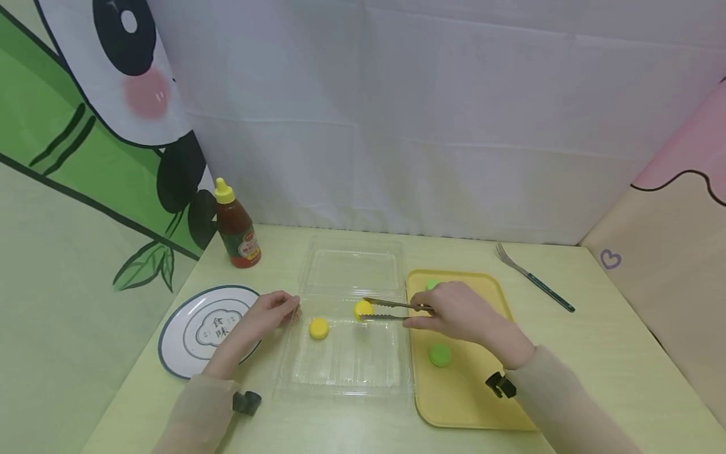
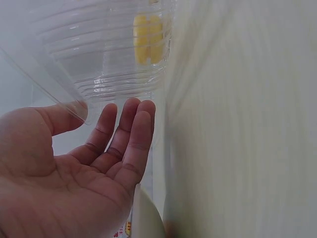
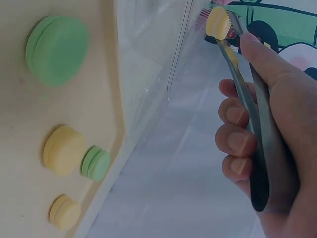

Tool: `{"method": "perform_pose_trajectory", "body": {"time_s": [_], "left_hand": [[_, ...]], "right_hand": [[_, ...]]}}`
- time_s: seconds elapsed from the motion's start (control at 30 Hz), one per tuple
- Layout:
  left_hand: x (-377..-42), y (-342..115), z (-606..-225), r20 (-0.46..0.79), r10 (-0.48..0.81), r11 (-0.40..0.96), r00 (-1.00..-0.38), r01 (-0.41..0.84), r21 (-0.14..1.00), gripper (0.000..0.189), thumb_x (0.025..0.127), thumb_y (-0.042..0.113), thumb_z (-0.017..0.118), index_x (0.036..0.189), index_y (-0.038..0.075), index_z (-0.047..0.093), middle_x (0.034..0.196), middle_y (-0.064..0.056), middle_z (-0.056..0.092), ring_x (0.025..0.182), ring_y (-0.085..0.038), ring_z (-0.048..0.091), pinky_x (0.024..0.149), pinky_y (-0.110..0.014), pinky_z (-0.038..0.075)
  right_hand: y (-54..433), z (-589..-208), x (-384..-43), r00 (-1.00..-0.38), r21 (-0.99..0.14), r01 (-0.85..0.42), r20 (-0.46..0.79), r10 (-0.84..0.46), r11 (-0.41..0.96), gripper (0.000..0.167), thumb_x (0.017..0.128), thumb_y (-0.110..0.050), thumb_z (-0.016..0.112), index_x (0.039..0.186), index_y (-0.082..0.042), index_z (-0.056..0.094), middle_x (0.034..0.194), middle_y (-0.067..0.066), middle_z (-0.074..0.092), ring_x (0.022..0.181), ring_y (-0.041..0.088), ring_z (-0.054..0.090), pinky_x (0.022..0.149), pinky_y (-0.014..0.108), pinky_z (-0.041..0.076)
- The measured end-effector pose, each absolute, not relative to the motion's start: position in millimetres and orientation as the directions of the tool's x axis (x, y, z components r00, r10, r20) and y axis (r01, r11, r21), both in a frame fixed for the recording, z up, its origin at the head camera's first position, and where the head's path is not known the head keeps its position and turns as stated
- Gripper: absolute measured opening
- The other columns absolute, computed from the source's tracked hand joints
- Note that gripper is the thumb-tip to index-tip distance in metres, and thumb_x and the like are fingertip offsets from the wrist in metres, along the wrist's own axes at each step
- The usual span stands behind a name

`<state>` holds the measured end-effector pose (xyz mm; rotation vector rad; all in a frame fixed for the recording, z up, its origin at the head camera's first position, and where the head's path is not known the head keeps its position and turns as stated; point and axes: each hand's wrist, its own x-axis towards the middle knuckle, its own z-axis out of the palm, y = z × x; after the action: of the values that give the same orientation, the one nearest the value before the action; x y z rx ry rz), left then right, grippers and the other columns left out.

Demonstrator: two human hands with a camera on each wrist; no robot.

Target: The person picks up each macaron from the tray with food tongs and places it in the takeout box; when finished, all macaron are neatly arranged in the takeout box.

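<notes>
Your right hand (image 1: 456, 312) grips a pair of metal tongs (image 3: 275, 163), and their tips pinch a yellow macaron (image 1: 363, 309). Taking the clear box base (image 1: 351, 362) as the clock, that macaron is over its inside at 1 o'clock; you cannot tell from here whether it touches the floor of the box. A second yellow macaron (image 1: 319, 328) sits in the base at 10 o'clock, and the open lid (image 1: 351, 269) lies back at 12.

Your left hand (image 1: 272, 313) is at the box's edge at 10 o'clock, the thumb against the clear rim and the fingers loosely bent, parted from the thumb.

At 3 o'clock, just beside the box, is the yellow tray (image 1: 454, 400). From your right wrist you see two green macarons (image 3: 57, 52) and two yellow ones (image 3: 64, 149) on it. A fork (image 1: 547, 288) lies past the tray at 2 o'clock. The white plate (image 1: 174, 325) is at 9, partly under your left forearm, with the sauce bottle (image 1: 239, 233) upright between 10 and 11.
</notes>
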<state>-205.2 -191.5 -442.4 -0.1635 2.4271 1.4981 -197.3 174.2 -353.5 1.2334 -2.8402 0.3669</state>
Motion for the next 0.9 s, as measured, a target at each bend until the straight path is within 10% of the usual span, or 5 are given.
{"method": "perform_pose_trajectory", "body": {"time_s": [0.5, 0.9], "left_hand": [[-205.5, -192.5, -443.5, -0.298, 0.053, 0.46, -0.953, -0.242, 0.855, 0.032, 0.104, 0.033, 0.053, 0.111, 0.004, 0.064, 0.104, -0.008, 0.064, 0.096, -0.023, 0.056, 0.086, -0.038, 0.049], [-205.9, -192.8, -443.0, -0.297, 0.061, 0.45, -0.953, -0.24, 0.86, 0.031, 0.104, 0.032, 0.052, 0.109, 0.003, 0.064, 0.102, -0.007, 0.064, 0.094, -0.022, 0.055, 0.082, -0.035, 0.047]], "right_hand": [[139.1, -368.1, -191.7, -0.644, -0.256, -0.748, 0.052, -0.763, 0.613, 0.03, 0.09, -0.045, 0.071, 0.089, -0.014, 0.072, 0.062, -0.015, 0.048, 0.052, -0.001, 0.035, 0.051, 0.02, 0.032], [126.1, -385.5, -187.4, -0.588, -0.232, -0.794, 0.059, -0.807, 0.562, 0.04, 0.091, -0.047, 0.07, 0.07, -0.021, 0.047, 0.058, -0.014, 0.021, 0.052, 0.0, 0.021, 0.051, 0.021, 0.018]]}}
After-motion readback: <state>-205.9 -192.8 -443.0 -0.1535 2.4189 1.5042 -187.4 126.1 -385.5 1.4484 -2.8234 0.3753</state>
